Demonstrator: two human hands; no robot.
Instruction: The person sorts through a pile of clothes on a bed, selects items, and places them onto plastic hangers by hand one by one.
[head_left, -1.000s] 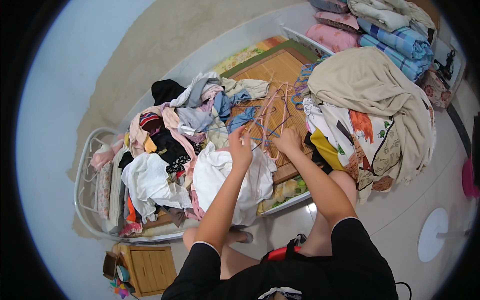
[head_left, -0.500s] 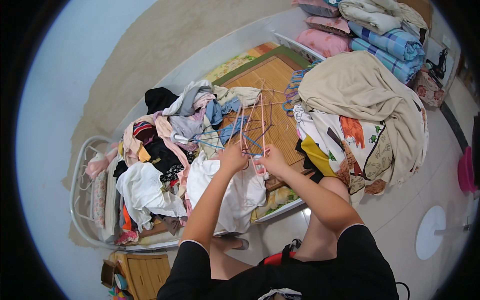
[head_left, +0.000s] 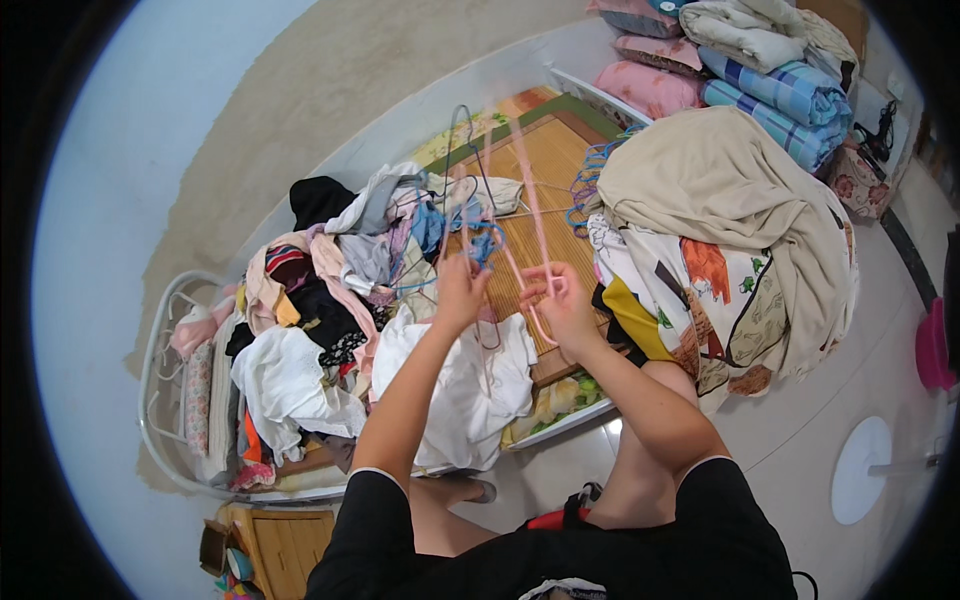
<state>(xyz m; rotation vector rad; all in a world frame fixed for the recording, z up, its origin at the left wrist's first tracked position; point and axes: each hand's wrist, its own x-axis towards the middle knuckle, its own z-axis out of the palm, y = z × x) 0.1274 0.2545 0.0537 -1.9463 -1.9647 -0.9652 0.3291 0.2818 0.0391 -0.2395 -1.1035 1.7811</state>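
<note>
A pink clothes hanger (head_left: 533, 190), partly smeared by motion, is gripped by my right hand (head_left: 566, 312), its fingers curled round the frame. My left hand (head_left: 461, 296) is closed on several hangers, among them a dark thin-framed hanger (head_left: 482, 172) that sticks up and away from me. Blue hanger frames show just beyond the left fingers. Both hands are above the bed, close to a white garment (head_left: 425, 375). Left of them lies a heap of mixed clothes (head_left: 330, 300).
The bed bears a bamboo mat (head_left: 560, 160). At the right stands a pile under a beige blanket (head_left: 700, 165), with blue and purple hangers (head_left: 585, 185) beside it. Folded plaid bedding (head_left: 770, 80) and pink pillows (head_left: 650, 85) are stacked at the far right. A white metal bed rail (head_left: 146, 400) bounds the left end.
My hands have moved apart, the right one shifting rightward with a pink hanger. The hangers in my left hand have swung more upright.
</note>
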